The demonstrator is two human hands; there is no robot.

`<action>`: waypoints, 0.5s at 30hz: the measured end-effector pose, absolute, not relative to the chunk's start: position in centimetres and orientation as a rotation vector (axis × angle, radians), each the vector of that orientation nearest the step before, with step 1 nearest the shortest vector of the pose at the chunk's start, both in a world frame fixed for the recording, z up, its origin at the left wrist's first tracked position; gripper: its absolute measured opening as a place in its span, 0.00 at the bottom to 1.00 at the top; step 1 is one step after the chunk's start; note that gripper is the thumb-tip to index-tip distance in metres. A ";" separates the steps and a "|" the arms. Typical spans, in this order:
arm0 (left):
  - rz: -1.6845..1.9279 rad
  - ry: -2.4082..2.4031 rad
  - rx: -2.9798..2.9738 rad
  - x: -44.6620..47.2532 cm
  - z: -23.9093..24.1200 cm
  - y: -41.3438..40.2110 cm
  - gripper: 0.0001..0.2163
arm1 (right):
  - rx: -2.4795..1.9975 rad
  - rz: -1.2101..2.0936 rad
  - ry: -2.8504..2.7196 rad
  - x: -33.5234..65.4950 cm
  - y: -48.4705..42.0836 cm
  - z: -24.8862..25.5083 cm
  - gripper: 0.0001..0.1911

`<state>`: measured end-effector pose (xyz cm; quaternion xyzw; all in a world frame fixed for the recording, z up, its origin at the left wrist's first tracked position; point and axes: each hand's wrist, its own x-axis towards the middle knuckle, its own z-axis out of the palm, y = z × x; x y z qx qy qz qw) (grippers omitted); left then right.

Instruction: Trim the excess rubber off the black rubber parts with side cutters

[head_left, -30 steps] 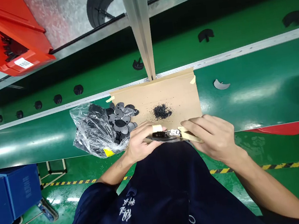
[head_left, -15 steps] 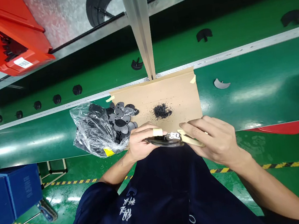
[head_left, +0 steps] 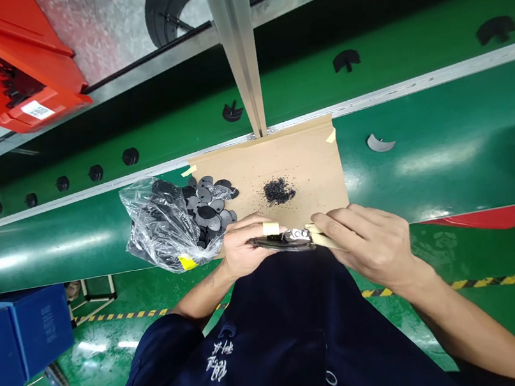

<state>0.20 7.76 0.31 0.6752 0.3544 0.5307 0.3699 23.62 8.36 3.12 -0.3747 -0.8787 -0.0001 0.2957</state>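
Observation:
My left hand (head_left: pixel 248 244) grips a thin black disc-shaped piece (head_left: pixel 288 248), seen nearly edge-on, just above my lap at the bench's front edge. A pale band is wrapped round one of its fingers. In my right hand (head_left: pixel 373 237) are nippers (head_left: pixel 300 234) with cream handles, my fingers closed round them. Their metal jaws lie against the disc piece; exactly where they bite is hidden. Beyond both hands, a heap of small black scraps (head_left: pixel 278 191) lies on a brown cardboard sheet (head_left: pixel 314 152). Left of it, dark oval pieces (head_left: pixel 207 212) spill from a clear plastic bag (head_left: pixel 158 224).
Behind the bench runs a green belt (head_left: pixel 300 90) carrying several black pieces (head_left: pixel 346 61). A metal post (head_left: pixel 240 47) rises behind the cardboard. One grey crescent piece (head_left: pixel 380 142) lies to the right. A red bin (head_left: pixel 41 77) stands upper left, blue boxes (head_left: pixel 40 328) lower left.
The nippers' handles have come closer together as my right hand squeezes, and its knuckles sit slightly lower. My left hand keeps its hold on the disc piece. The view has shifted slightly.

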 end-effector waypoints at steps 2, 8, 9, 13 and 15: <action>1.357 0.906 1.730 0.2 0.4 7.7 0.12 | -1.007 0.047 -2.325 23.5 8.3 3.0 0.09; 1.230 0.982 1.848 -0.6 0.7 8.0 0.14 | -1.056 0.117 -2.287 23.6 8.4 2.3 0.06; 1.213 1.016 1.867 -0.8 0.7 8.0 0.14 | -1.080 0.081 -2.304 23.7 8.5 2.2 0.06; 1.152 1.079 1.938 -1.2 0.7 8.3 0.18 | -1.198 0.004 -2.413 23.6 8.9 1.7 0.06; 1.100 1.060 1.989 -1.0 0.5 8.5 0.17 | -1.235 0.005 -2.442 23.4 9.1 1.4 0.08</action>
